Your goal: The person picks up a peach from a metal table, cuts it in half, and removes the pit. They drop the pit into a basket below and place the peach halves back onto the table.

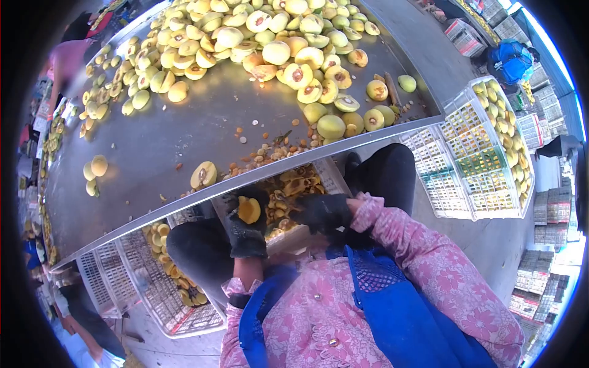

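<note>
Blue apron (405,306) and pink sleeve (442,264): closest to the camera, on the near side of the table (202,122)
Left hand (244,230): gloved, below the table's near edge, fingers curled partway round a yellow fruit piece (249,210)
Right hand (325,212): gloved, also below the table's near edge, beside the left; fingers bent, but I cannot tell how tightly, or whether they hold anything
Crate (331,176): below the table's near edge, fruit pieces (297,184) inside
Fruit heap (264,37): on the table's far part, cut and whole mixed
Scraps (270,153): strewn along the table's near edge
Slip risk: the held piece looks loosely cupped, so a turn of the left hand could drop it into the crate
Spill risk: a knock to the table could send the lone fruit half (204,175), just inside its near edge, over the side, with scraps following
</note>
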Demonstrator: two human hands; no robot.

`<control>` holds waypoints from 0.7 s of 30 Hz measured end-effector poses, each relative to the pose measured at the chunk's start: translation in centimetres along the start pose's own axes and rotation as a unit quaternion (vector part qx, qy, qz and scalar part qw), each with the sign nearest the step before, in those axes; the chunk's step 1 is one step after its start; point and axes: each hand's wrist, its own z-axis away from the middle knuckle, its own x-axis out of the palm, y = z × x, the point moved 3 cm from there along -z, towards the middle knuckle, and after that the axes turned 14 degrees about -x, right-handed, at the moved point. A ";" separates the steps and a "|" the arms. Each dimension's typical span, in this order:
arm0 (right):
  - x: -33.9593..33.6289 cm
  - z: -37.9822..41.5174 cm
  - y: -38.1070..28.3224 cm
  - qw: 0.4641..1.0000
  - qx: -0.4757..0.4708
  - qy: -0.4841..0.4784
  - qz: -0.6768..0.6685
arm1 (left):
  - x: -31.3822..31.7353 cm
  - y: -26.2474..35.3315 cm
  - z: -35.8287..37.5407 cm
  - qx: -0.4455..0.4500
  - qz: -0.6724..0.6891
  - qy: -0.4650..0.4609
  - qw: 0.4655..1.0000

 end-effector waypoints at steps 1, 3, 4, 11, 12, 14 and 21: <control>-0.6 0.6 -0.9 0.979 0.079 0.117 -0.147 | 0.8 0.5 0.8 -0.027 0.027 0.002 0.999; -0.7 1.0 -0.3 0.857 0.237 0.266 -0.372 | 2.1 1.9 3.1 -0.054 0.056 0.003 0.997; -0.9 1.4 -0.2 0.860 0.231 0.266 -0.370 | 2.7 2.8 4.5 -0.047 0.046 -0.010 0.998; -1.7 2.2 -1.9 0.878 0.247 0.241 -0.332 | -6.4 18.1 13.5 0.203 -0.153 0.085 0.963; -1.7 1.9 -2.7 0.883 0.261 0.206 -0.331 | -9.5 20.3 13.6 0.232 -0.426 0.237 0.842; 0.2 1.8 -1.5 0.872 0.233 0.229 -0.366 | -8.0 21.3 13.3 0.236 -0.650 0.366 0.622; -1.7 2.8 -4.0 0.835 0.274 0.224 -0.422 | 4.1 16.1 0.2 0.237 -0.804 0.195 0.510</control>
